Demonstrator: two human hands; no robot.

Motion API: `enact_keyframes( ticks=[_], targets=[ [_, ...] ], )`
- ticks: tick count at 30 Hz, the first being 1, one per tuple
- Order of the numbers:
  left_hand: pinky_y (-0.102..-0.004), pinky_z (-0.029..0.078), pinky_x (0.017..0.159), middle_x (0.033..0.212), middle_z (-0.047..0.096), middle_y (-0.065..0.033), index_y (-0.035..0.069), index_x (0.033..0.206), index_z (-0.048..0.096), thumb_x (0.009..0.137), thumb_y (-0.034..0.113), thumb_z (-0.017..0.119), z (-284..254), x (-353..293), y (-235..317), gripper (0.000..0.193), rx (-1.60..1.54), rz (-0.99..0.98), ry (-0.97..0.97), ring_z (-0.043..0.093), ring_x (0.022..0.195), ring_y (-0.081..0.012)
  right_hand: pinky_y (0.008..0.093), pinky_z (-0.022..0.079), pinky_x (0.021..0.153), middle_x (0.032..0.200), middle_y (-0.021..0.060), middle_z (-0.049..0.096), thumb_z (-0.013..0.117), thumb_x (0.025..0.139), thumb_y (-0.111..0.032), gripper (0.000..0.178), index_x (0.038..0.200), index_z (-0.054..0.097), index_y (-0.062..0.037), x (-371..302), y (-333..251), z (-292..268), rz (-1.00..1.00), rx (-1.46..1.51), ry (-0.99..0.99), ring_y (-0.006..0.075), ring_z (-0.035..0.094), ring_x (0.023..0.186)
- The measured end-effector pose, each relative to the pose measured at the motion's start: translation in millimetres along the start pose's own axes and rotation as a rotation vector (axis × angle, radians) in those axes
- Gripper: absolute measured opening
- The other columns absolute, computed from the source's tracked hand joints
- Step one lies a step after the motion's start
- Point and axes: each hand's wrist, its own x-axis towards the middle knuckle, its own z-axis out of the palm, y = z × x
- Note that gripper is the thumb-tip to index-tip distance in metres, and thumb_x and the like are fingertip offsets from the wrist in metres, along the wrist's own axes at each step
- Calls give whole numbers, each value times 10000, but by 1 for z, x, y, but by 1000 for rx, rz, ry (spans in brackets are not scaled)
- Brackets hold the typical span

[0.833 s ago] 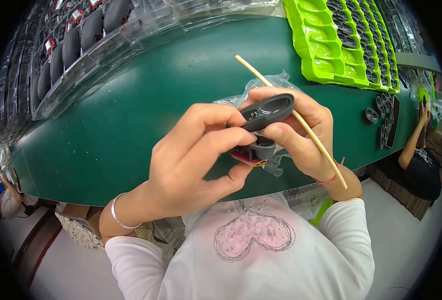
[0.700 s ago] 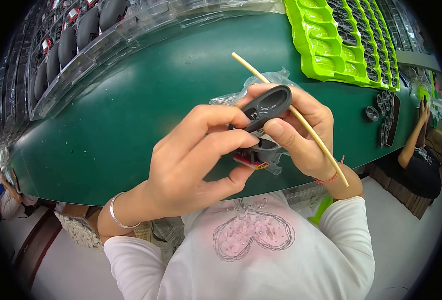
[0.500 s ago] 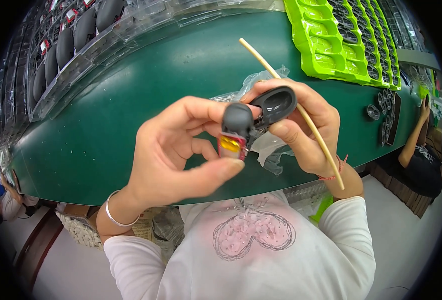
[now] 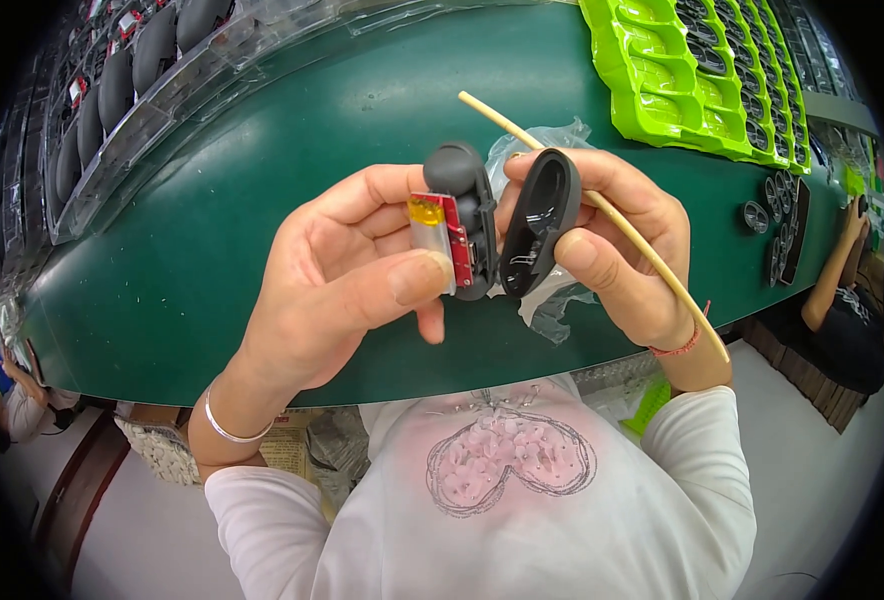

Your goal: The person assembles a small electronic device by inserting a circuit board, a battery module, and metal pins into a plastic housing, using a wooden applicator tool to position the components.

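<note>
My left hand grips the black inner part of what looks like an earbud charging case. On it sit a red circuit board and a small silvery battery with yellow tape, my thumb lying along the lower edge. Close beside it on the right, my right hand pinches a black oval case shell, its hollow side showing. A thin pale wooden stick is tucked in the same hand, slanting across it. The two case parts are nearly touching; whether they are joined I cannot tell.
Crumpled clear plastic lies on the green table behind my hands. Clear trays of black shells stand far left, a bright green tray of black parts far right. Loose black parts and another person's arm are at right.
Both case parts have turned more upright, showing the red circuit board and the shell's hollow more fully. The stick has tilted, its lower end shifting right.
</note>
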Motion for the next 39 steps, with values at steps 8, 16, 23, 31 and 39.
enact_keyframes(
  ticks=[8,16,23,31,39],
  targets=[
    [-349,468,886,1023,599,-120,-52,1239,442,739,336,748,1,0,-5,703,41,53,45,610,935,-218,300,504,773,936,143,585,645,844,-187,481,1196,468,89,-4,-3,5,-22,-207,149,179,593,857],
    [-347,479,853,1005,594,-132,-53,1229,451,742,333,745,4,0,-7,688,70,62,45,607,918,-215,294,491,822,991,137,573,635,825,-68,437,1193,466,98,-6,-5,3,-13,-297,159,169,575,921],
    [-337,478,846,1005,590,-137,-51,1218,459,744,340,739,0,0,-10,675,61,68,19,603,922,-220,291,485,832,1003,135,571,646,825,-74,438,1194,474,91,-6,-6,2,-25,-339,139,168,572,933],
    [-359,436,937,1161,566,-149,-68,1235,458,819,161,678,-5,1,-15,524,6,84,-97,553,1074,-206,314,505,817,1072,154,562,661,814,-86,443,1186,493,87,-7,-5,1,-86,-332,65,190,585,934],
    [-378,444,932,1160,562,-154,-59,1209,481,823,200,686,-2,3,-17,508,-5,85,-130,554,1078,-224,305,533,769,1074,179,580,666,803,-79,417,1154,519,91,-8,-4,-3,-149,-438,31,210,630,900]
  ],
)
